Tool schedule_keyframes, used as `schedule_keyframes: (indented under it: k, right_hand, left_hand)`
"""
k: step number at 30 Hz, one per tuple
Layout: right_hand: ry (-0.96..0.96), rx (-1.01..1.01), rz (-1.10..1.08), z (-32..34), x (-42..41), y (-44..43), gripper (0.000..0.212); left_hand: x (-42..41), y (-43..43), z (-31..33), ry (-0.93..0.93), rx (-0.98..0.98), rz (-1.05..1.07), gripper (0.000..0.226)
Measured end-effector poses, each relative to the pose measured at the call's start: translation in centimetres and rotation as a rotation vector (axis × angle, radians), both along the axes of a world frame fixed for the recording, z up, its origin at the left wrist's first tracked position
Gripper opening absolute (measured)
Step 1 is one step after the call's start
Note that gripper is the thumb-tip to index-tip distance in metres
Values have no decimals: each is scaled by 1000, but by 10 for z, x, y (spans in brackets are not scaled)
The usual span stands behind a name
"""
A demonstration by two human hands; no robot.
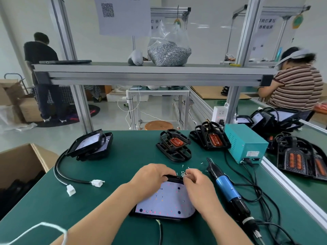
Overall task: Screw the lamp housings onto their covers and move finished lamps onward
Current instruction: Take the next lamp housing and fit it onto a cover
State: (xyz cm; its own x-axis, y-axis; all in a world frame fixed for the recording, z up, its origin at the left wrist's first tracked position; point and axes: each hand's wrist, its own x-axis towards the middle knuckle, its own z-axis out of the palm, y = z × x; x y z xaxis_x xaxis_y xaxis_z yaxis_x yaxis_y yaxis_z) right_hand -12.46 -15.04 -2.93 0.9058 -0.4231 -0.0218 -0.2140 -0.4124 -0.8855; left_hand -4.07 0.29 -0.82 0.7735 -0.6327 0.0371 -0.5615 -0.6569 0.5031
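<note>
- Head view: I've got the lamp (166, 200) lower centre on the table (106, 174), left hand (152, 175) gripping its upper black edge.
- the right hand (196, 183) is curled over loose screws (184, 172); can't tell if it's pinched one.

Green table (123, 156), teal power box (246, 144), blue-black screwdriver (225, 187), orange-centred black housings (174, 145)

Head-worn view, forward-down, close over workbench (109, 167)
</note>
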Motion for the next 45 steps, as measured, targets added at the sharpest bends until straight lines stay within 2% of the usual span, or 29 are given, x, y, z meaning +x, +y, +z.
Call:
schedule_keyframes:
  k: [3,6,9,13,18,21,23,28,32,35,37,41,45]
  right_hand:
    - [53,-183,57,-4,12,-9,25]
    - [82,-240,102,-9,17,-13,27]
    - [75,-206,109,-12,18,-18,35]
    - [94,-62,86,-11,20,-24,18]
    - [80,-41,77,-15,20,-25,21]
    - [88,-60,73,-19,20,-26,27]
    - [89,-51,69,-21,19,-26,26]
    - [78,-53,74,-24,18,-26,27]
    - [60,-29,73,-24,18,-26,25]
    - [56,-12,74,-25,17,-27,26]
    - [64,-17,74,-25,17,-27,29]
    - [80,-53,83,-23,17,-27,31]
    - [83,-103,106,-21,15,-26,30]
  left_hand:
    - [-6,-7,-3,27,12,-36,39]
    - [-7,-8,-7,67,43,-67,40]
    - [1,-7,-5,95,-6,-60,31]
    - [23,-11,8,116,-144,108,11]
    - [49,-32,16,54,-144,266,10]
    - [63,-47,14,2,-35,325,28]
    - [69,-59,12,-66,72,281,34]
    - [76,-86,3,-231,363,118,41]
    - [79,-88,-7,-288,430,120,34]
    - [79,-84,-5,-333,381,97,30]
    - [77,-81,5,-447,350,85,24]
    - [71,-71,31,-544,166,104,11]
    - [64,-58,53,-562,-12,126,14]
